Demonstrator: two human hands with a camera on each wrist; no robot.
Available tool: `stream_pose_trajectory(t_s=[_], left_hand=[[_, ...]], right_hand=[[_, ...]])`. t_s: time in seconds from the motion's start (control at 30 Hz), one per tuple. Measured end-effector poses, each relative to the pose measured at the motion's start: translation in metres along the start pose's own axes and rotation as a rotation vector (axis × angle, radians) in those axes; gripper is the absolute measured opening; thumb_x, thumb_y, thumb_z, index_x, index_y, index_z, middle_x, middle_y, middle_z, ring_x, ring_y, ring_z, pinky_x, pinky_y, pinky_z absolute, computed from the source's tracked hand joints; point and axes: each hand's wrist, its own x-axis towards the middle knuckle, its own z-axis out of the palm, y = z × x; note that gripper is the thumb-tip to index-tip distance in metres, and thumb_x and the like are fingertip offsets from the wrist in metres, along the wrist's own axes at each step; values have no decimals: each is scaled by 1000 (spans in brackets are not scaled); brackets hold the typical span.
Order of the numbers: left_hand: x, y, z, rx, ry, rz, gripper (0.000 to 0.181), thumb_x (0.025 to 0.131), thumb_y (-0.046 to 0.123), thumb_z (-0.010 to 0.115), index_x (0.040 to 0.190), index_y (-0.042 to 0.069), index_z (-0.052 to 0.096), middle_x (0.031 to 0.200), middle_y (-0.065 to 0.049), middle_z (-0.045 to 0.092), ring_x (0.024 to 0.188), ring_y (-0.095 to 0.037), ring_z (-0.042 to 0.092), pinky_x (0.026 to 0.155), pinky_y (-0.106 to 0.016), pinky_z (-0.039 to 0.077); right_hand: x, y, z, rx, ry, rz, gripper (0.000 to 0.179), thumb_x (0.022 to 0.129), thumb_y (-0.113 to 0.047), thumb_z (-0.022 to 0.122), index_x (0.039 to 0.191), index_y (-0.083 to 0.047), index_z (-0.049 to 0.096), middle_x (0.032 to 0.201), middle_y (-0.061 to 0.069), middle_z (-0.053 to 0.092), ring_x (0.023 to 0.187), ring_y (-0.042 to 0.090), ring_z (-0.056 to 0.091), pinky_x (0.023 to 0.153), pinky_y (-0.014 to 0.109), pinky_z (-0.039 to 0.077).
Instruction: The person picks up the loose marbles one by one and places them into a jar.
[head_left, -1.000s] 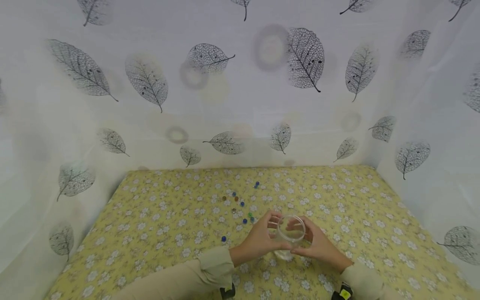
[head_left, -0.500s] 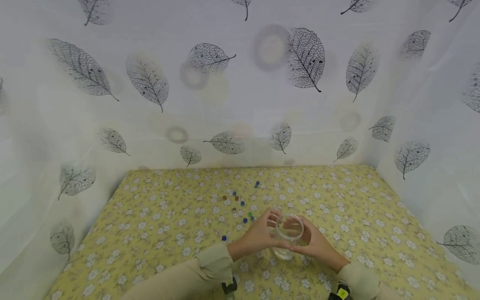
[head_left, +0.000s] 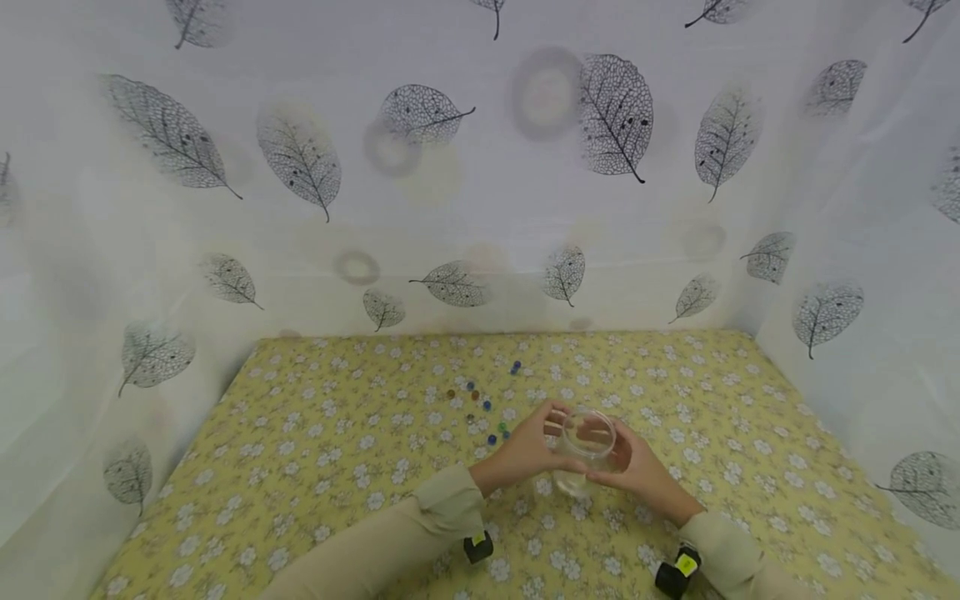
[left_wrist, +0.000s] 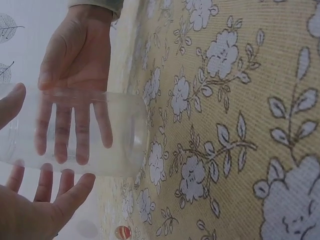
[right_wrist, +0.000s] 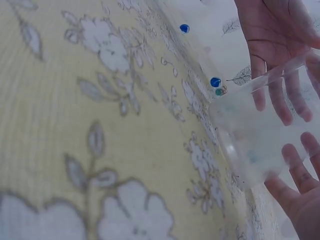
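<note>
Both hands hold a clear, wide-mouthed jar [head_left: 576, 479] between them, its open rim facing up. My left hand [head_left: 525, 450] grips its left side, fingers spread along the wall and thumb toward the front. On the other side my right hand [head_left: 648, 479] holds it the same way, the thumbs almost meeting. In the left wrist view the jar [left_wrist: 120, 130] shows no contents, and its base is close over the cloth. Through the wall of the jar [right_wrist: 250, 135] in the right wrist view, fingers of the left hand [right_wrist: 280, 45] show.
Several glass marbles lie left of and beyond the jar, among them a blue marble [head_left: 492, 439], a green marble [head_left: 502, 427] and a brown marble [head_left: 451, 394]. A yellow floral cloth [head_left: 337, 433] covers the table. White leaf-print curtains [head_left: 480, 208] stand around the back and sides.
Both hands have moved the jar slightly away from the body and to the right. The left sleeve now covers the spot where the nearest blue marble showed.
</note>
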Motion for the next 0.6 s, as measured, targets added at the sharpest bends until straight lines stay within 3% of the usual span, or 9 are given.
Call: stream_pose_trajectory(t_s=[0.2, 0.4, 0.6], left_hand=[[1, 3, 0, -20, -23, -1, 64, 77, 20, 79, 130, 17, 43, 128, -8, 50, 117, -23, 52, 87, -30, 53], [-8, 2, -13, 87, -73, -14, 68, 79, 22, 77, 136, 20, 40, 133, -9, 48, 122, -29, 49, 97, -43, 47], [-22, 10, -46, 286, -60, 88, 52, 86, 24, 69, 133, 15, 47, 131, -11, 53, 121, -31, 51, 100, -51, 42]], right_hand=[[0, 1, -3, 4, 9, 8, 65, 85, -2, 66, 140, 2, 32, 132, 2, 50, 118, -1, 50, 95, 13, 44], [1, 3, -2, -2, 0, -3, 65, 84, 0, 66, 138, 5, 32, 132, 13, 48, 118, 0, 51, 95, 14, 44], [2, 3, -2, -22, 14, 10, 66, 83, 3, 67, 138, 8, 31, 132, 22, 47, 116, -4, 50, 94, 12, 44]])
